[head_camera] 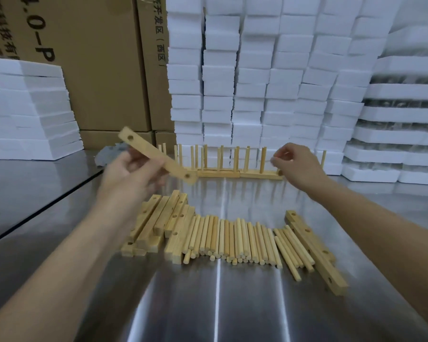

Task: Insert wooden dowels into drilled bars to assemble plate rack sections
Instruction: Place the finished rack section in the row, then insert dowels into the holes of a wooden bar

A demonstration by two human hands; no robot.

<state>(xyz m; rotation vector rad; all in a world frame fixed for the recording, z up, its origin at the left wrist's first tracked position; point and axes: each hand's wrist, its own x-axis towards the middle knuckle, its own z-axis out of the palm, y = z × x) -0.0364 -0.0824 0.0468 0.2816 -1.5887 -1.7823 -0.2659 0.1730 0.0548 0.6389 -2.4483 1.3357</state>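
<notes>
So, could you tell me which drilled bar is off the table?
The drilled bar gripped by the left hand, tilted in air; the others lie on the table.

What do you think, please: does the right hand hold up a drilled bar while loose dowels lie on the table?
Not quite: the head view shows the left hand holding up the drilled bar; loose dowels do lie on the table.

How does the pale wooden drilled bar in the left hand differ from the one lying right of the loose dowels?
The hand-held pale wooden bar is raised and tilted, gripped by the left hand; the lying pale wooden bar rests flat on the steel table, untouched. The hand-held bar shows two holes, the lying bar several. Both have empty holes.
</notes>
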